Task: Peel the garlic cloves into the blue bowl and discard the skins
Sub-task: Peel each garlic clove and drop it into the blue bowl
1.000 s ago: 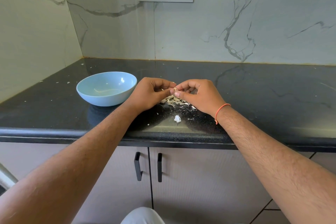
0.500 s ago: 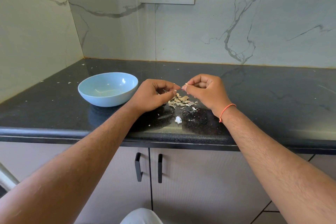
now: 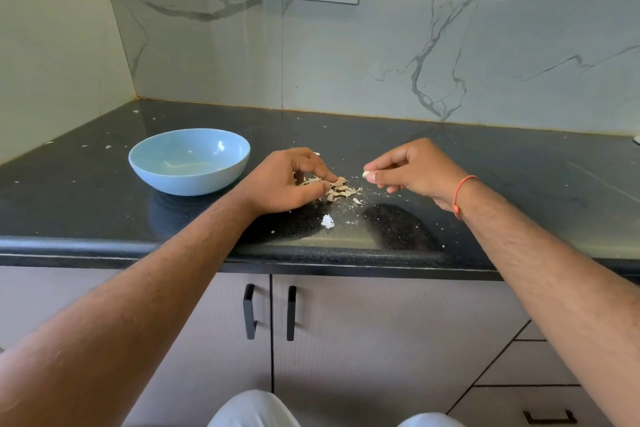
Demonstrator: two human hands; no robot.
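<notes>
The right hand (image 3: 412, 170) pinched a small pale garlic clove (image 3: 366, 174) between thumb and fingertips above the black speckled counter (image 3: 519, 184), the round pale-blue bowl (image 3: 189, 160) well left, beyond the left hand (image 3: 287, 182), whose curled fingers touched papery tan skins (image 3: 341, 189).

Bright, even daylight fills the sharp frame, glare sheening the black countertop (image 3: 519, 218) toward three o'clock, with wide-angle bowing at the edges.

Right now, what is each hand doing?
Left hand: fingers curled, touching the garlic skins; any grip cannot be told.
Right hand: pinching a garlic clove.
</notes>
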